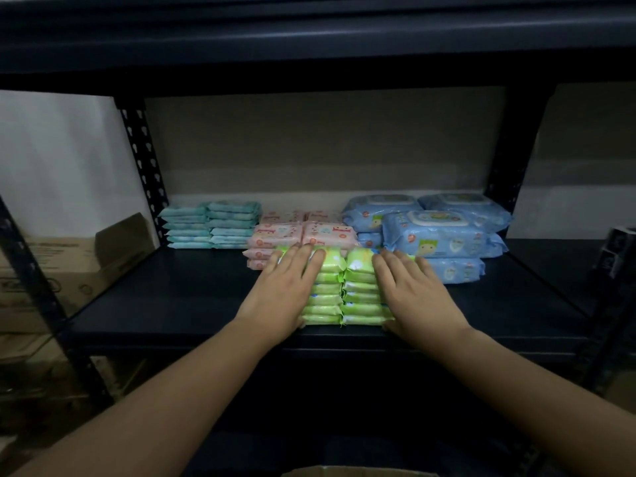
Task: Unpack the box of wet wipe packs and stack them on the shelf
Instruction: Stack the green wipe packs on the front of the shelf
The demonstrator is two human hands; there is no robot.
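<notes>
Two side-by-side stacks of green wet wipe packs (344, 290) stand near the front of the dark shelf (155, 304). My left hand (285, 287) lies against the left side of the stacks, its straight fingers reaching over the top pack. My right hand (409, 290) presses the right side the same way, thumb low at the front corner. Behind stand pink packs (309, 232), teal packs (213, 225) at the back left and large blue packs (444, 232) at the back right. The top edge of a cardboard box (358, 471) shows at the bottom.
Perforated dark uprights (144, 160) frame the shelf, with another shelf board (309, 39) close above. Cardboard boxes (69, 266) sit beyond the left upright. A dark object (619, 249) stands at the far right.
</notes>
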